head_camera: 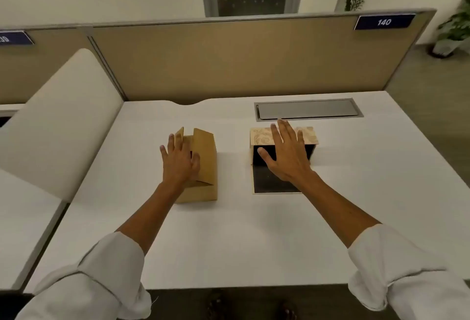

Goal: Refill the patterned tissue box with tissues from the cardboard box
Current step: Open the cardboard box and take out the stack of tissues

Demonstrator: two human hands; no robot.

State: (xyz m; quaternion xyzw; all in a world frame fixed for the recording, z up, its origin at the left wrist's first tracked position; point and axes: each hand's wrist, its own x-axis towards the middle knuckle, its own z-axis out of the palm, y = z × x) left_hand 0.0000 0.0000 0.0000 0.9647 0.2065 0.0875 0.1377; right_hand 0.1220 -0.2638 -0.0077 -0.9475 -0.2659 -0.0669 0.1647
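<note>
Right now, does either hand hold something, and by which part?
Nothing is gripped. The left hand lies spread on the brown cardboard box; the right hand is spread open over the patterned tissue box.

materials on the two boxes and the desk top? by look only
Cardboard box: plain brown board, matte, with flaps folded up.
Patterned tissue box: stiff tan shell with a printed scroll pattern and a dark lining; likely coated board or thin wood, can't tell which.
Desk top: white, smooth, low sheen; looks like laminate.
</note>
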